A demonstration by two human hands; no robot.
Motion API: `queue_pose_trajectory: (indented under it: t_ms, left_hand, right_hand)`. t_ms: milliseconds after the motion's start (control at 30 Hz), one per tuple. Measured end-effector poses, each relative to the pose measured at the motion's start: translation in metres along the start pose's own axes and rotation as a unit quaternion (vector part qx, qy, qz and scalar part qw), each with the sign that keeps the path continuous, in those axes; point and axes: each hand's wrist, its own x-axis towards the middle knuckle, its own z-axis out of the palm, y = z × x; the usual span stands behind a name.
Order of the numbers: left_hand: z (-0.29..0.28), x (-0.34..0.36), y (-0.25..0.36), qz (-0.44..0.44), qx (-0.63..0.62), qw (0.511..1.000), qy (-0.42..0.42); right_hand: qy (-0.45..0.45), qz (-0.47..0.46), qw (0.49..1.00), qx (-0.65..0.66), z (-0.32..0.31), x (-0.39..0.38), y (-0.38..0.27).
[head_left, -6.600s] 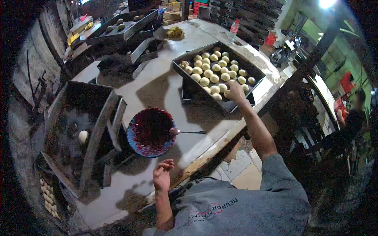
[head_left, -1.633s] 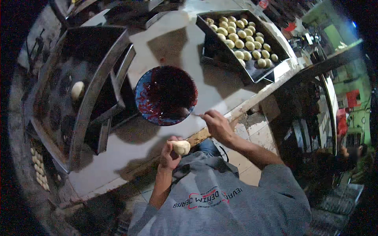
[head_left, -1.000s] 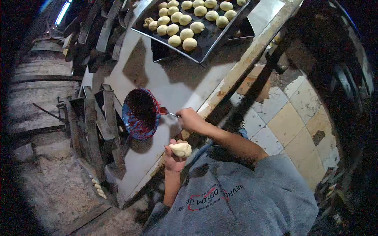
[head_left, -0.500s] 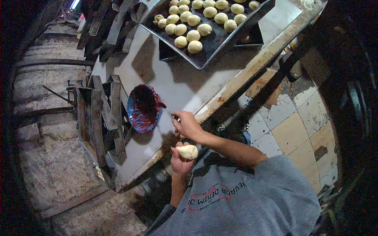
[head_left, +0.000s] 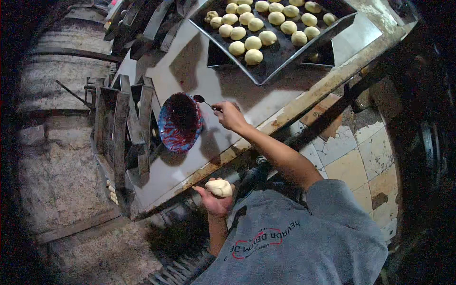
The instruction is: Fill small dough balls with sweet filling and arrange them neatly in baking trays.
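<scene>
My left hand (head_left: 216, 204) is palm up near the table's front edge, its fingers cupped around a pale lump of dough (head_left: 219, 188). My right hand (head_left: 230, 116) grips the handle of a metal spoon (head_left: 199, 99), whose bowl is coated with something dark red. The spoon is held just beyond the right rim of a blue bowl (head_left: 165, 130). A dark red, jam-like filling (head_left: 179, 114) is inside the bowl and smeared over its walls.
A dark metal tray (head_left: 280, 54) with several round dough balls (head_left: 253, 57) stands at the far side of the white tabletop (head_left: 228, 83), on top of another tray. Empty-looking metal pans (head_left: 121, 128) are piled left of the bowl. A tiled floor (head_left: 349, 166) lies to the right.
My right hand has lifted the spoon, so its tip now shows above the bowl's rim. My left hand has lowered slightly with the dough, its fingers more spread. The view has shifted.
</scene>
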Motion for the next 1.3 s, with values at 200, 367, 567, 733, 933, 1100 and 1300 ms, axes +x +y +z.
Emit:
queue_pose_trajectory:
  t_ms: [200, 367, 567, 733, 933, 1100, 1300]
  left_hand:
    - [-0.029, 0.007, 0.016, 0.042, 0.021, 0.998, 0.030]
    - [-0.043, 0.026, 0.042, 0.091, 0.061, 0.993, 0.047]
    - [-0.092, 0.041, 0.097, 0.096, -0.083, 0.992, -0.012]
    - [-0.111, 0.046, 0.144, 0.097, -0.030, 0.995, 0.009]
    - [-0.107, 0.060, 0.192, 0.095, -0.064, 0.992, 0.050]
    - [-0.093, 0.086, 0.201, 0.053, 0.024, 0.996, 0.061]
    - [-0.048, 0.100, 0.210, -0.107, -0.034, 0.993, -0.027]
  right_hand:
    - [-0.023, 0.014, 0.998, 0.061, -0.008, -0.024, -0.019]
    - [-0.036, -0.085, 0.996, -0.002, -0.006, -0.012, -0.052]
    - [-0.178, -0.215, 0.845, -0.457, 0.064, 0.014, -0.115]
    - [-0.230, -0.208, 0.777, -0.548, 0.126, 0.021, -0.105]
    - [-0.262, -0.162, 0.792, -0.527, 0.114, 0.004, -0.129]
    - [-0.235, -0.016, 0.934, -0.267, 0.085, -0.002, -0.151]
    - [-0.167, -0.057, 0.967, -0.182, 0.081, -0.026, -0.156]
